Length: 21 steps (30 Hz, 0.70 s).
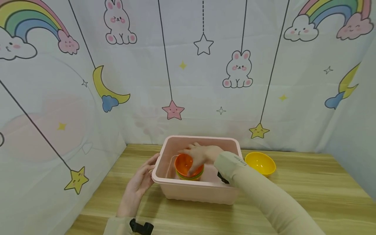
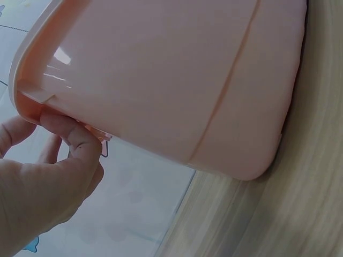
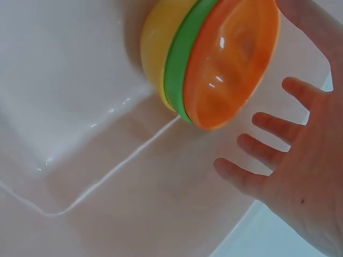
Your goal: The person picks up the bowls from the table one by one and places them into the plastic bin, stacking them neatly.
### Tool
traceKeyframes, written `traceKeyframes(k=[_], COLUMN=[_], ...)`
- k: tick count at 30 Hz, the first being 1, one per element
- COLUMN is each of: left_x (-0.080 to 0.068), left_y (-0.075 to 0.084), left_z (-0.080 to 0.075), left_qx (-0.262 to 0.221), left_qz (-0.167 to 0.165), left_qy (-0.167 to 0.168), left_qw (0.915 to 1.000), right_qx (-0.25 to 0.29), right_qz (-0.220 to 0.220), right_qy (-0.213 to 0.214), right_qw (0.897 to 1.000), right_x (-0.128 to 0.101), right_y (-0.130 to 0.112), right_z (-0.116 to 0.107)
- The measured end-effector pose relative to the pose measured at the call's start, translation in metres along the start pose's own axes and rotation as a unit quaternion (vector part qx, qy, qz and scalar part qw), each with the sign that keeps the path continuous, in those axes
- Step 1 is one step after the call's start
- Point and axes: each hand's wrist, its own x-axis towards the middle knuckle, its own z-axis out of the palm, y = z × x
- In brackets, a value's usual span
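A pink plastic bin (image 1: pixel 199 193) stands on the table. My left hand (image 1: pixel 142 179) grips its left rim, and in the left wrist view the curled fingers (image 2: pixel 69 131) hook under that rim. Inside the bin is a nested stack: an orange bowl (image 3: pixel 236 64) on top, a green bowl (image 3: pixel 178 61) beneath it and a yellow bowl (image 3: pixel 155 51) lowest. Over the stack reaches my right hand (image 1: pixel 202 155), fingers spread. The right wrist view shows its thumb close to the orange rim; whether they touch I cannot tell. The other fingertips are apart from the bowl.
Another yellow bowl (image 1: pixel 260 164) sits upright on the wood-patterned table (image 1: pixel 311 182), just right of the bin. Behind the table hangs a white cloth (image 1: pixel 202 81) printed with rabbits, stars and rainbows. The cloth also lines both sides.
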Motion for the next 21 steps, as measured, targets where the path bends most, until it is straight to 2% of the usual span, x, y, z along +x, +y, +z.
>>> traceKeyframes(k=[14, 21], left_x=[-0.001, 0.0], left_y=[-0.001, -0.001], left_z=[0.001, 0.002], left_qx=[-0.001, 0.007], left_qz=[-0.001, 0.006], left_qy=[0.0, -0.005], left_qw=[1.0, 0.9999], right_qx=[-0.005, -0.031], right_qz=[0.01, 0.009], right_qy=[-0.023, -0.026], right_qw=[1.0, 0.999], right_x=[-0.019, -0.025], right_y=[-0.005, -0.008], right_z=[-0.021, -0.028])
